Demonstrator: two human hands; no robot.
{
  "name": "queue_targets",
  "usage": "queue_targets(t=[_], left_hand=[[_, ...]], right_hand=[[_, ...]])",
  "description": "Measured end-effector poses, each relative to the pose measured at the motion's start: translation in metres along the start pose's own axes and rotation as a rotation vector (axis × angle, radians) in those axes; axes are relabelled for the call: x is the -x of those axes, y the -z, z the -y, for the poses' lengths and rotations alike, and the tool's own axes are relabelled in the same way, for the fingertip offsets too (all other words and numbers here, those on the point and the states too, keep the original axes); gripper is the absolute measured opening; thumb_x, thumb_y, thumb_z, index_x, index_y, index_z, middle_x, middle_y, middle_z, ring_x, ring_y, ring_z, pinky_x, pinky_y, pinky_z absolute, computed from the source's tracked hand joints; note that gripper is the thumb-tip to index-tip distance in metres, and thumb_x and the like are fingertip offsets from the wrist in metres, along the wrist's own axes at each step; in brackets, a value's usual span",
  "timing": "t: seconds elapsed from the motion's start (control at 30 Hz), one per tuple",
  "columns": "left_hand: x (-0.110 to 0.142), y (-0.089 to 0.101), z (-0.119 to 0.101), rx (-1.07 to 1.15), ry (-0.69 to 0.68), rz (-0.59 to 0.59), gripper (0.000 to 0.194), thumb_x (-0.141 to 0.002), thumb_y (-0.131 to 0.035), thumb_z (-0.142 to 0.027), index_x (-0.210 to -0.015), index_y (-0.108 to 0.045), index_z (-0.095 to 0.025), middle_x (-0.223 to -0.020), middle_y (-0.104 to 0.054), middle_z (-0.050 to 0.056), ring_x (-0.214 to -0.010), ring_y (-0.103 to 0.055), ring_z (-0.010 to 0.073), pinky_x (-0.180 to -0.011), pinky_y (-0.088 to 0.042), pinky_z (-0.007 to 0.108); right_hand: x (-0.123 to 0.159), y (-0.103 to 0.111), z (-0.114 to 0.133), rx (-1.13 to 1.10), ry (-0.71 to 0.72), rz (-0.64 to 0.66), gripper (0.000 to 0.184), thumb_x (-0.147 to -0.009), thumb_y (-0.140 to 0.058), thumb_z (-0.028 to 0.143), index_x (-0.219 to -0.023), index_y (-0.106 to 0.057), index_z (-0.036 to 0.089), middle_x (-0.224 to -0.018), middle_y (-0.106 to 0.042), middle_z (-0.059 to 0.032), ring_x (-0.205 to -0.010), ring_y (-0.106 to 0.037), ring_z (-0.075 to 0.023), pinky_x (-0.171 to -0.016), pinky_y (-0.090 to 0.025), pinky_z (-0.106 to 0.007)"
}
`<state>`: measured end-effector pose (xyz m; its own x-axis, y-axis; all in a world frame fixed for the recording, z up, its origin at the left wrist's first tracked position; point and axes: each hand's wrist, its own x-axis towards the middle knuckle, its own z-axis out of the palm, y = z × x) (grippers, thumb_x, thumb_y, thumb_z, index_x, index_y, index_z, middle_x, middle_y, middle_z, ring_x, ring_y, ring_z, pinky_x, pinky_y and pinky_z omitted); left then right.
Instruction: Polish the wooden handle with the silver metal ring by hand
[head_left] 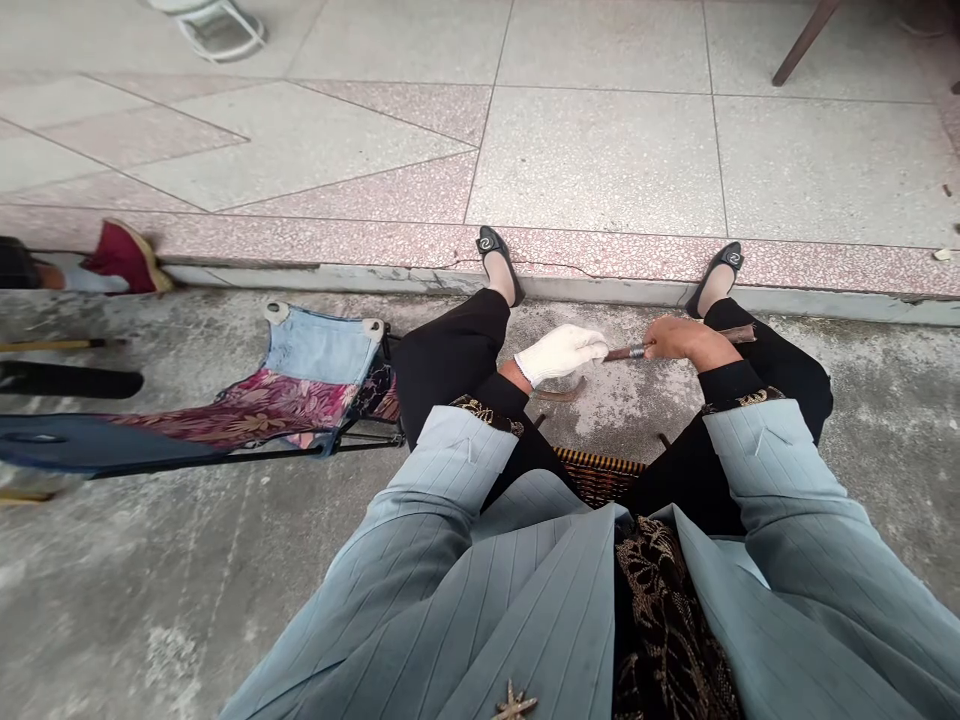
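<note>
Pinstriped blue-grey jacket sleeves (pixel 810 520) fill the bottom of the view, open over a dark patterned top, with a small star-shaped brooch (pixel 514 702) pinned to the lapel. Past them the person's knees in black trousers spread apart, and a woven wicker seat edge (pixel 600 472) shows between the legs, so the person sits low with both forearms reaching forward into the gap. That posture brings both hands together over the ground, where the work can be steadied between the legs. Left hand (pixel 562 352), in a white glove, is closed around one end of a thin dark rod-like tool (pixel 628 351); the glove probably guards that palm against whatever end it grips. Right hand (pixel 679 338), bare, is closed around the other part, which looks like a brownish wooden handle running out past the wrist. Between the two hands a short metallic stretch of the tool is visible, held roughly level above the ground; what the tool is exactly I cannot tell. A curved rusty piece (pixel 559 393) lies on the concrete just below the gloved hand. Left of the legs stands a folding stool (pixel 300 395) with denim and flowered cloth. The ground here is rough grey concrete (pixel 225 580), stained and patchy. Both feet in black flat shoes (pixel 491 246) rest against a low step (pixel 600 288), beyond which lies a terrazzo floor (pixel 600 150) in pale and pink panels. A red shoe (pixel 124 255) lies at the far left.
</note>
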<state>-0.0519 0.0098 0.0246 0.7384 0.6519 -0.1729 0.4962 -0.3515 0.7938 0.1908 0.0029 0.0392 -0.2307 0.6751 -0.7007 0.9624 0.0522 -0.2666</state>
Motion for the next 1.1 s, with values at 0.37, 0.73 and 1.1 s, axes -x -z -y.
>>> queue_targets(t=[0.37,0.73,1.1], left_hand=[[-0.008,-0.007,0.009,0.195,0.019,-0.079,0.042,-0.096,-0.04,-0.047,-0.083,-0.066,-0.016,-0.063,-0.056,0.0,-0.056,-0.047,0.0118,-0.057,-0.037,0.025],[-0.013,-0.031,0.009,-0.112,-0.154,0.19,0.04,-0.098,-0.041,-0.045,-0.098,-0.071,-0.018,-0.092,-0.072,0.004,-0.083,-0.063,0.0172,-0.075,-0.041,0.026],[-0.007,-0.009,0.015,-0.753,-0.094,0.009,0.04,-0.1,-0.038,-0.045,-0.105,-0.071,-0.023,-0.09,-0.074,0.005,-0.075,-0.066,0.0196,-0.059,-0.032,0.028]], right_hand=[[0.037,0.015,-0.008,-1.001,0.618,-0.023,0.037,-0.077,-0.076,0.047,-0.094,-0.074,0.014,-0.076,-0.065,-0.0011,-0.061,-0.05,-0.0092,-0.059,-0.041,-0.023],[0.0,0.009,-0.025,-1.128,0.144,-0.529,0.028,-0.077,-0.071,0.042,-0.079,-0.061,0.015,-0.069,-0.057,-0.0026,-0.057,-0.047,-0.0113,-0.055,-0.039,-0.026],[-0.003,0.005,-0.008,-0.03,-0.079,0.038,0.021,-0.089,-0.057,0.027,-0.08,-0.071,0.014,-0.084,-0.069,-0.015,-0.07,-0.059,-0.0211,-0.062,-0.039,-0.032]])
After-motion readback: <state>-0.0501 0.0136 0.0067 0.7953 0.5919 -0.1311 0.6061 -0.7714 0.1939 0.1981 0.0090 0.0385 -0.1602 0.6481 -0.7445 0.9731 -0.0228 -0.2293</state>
